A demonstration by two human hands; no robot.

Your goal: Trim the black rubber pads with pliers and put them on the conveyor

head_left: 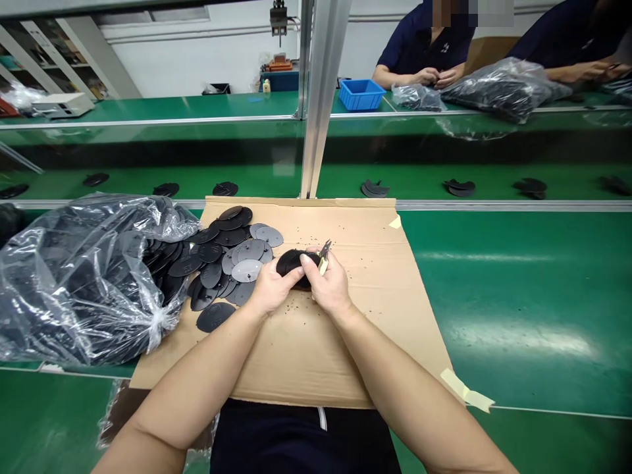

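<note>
My left hand is closed on the left side of several black plastic discs, its thumb on top. From the other side, my right hand presses its thumb onto the same discs. Tucked in the right hand is a small pair of nippers, jaws pointing up and away; its handles are mostly hidden. Both hands are above a cardboard sheet strewn with tiny dark scraps. To the left of my left hand spreads a pile of loose black and grey discs.
A clear plastic bag full of dark discs lies at left. Behind the cardboard, a green conveyor belt carries small disc groups. A metal post rises ahead. Two people sit across, near a blue basket and bagged parts.
</note>
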